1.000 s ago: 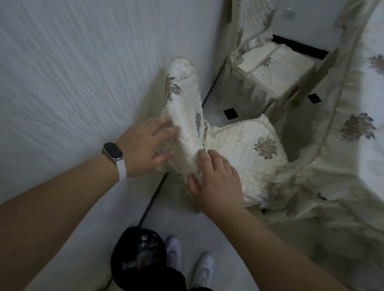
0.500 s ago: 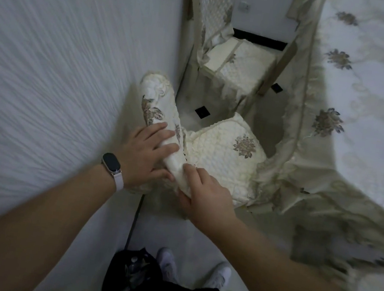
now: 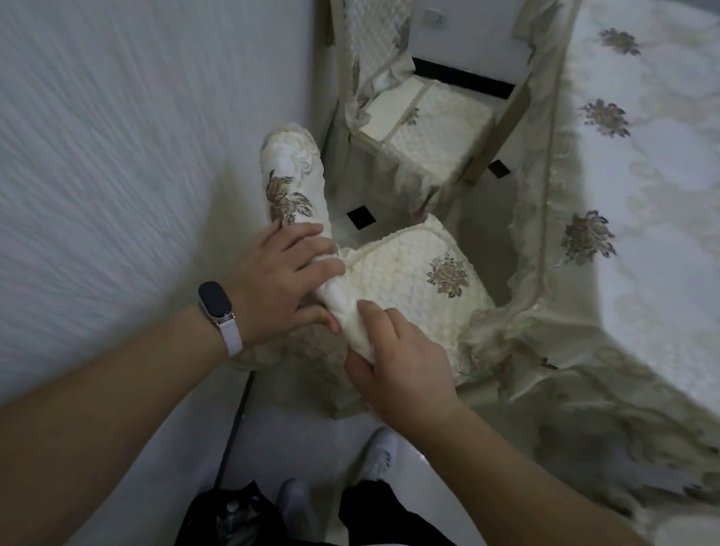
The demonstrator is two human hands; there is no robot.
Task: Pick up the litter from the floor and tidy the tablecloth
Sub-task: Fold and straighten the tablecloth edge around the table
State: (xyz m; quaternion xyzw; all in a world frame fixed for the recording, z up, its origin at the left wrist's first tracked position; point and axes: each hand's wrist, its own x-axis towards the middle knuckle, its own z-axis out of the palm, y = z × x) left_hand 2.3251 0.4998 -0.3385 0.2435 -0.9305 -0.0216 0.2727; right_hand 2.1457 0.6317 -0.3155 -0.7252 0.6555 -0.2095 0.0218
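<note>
Both hands are on the near chair's quilted back cover (image 3: 289, 187), beside the left wall (image 3: 88, 138). The left hand (image 3: 287, 280), with a watch (image 3: 216, 302) on its wrist, lies flat over the cover with its fingers spread and fairly straight. The right hand (image 3: 405, 363) grips the cover's near end, fingers curled over the fabric and thumb under it. Just right of the hands is the seat cushion (image 3: 417, 281). The floral tablecloth (image 3: 669, 188) covers the table on the right, its frilled edge hanging crumpled near the seat. A second chair (image 3: 436, 125) stands farther off. A black bag (image 3: 226, 528) sits by the person's shoes (image 3: 380, 453)
</note>
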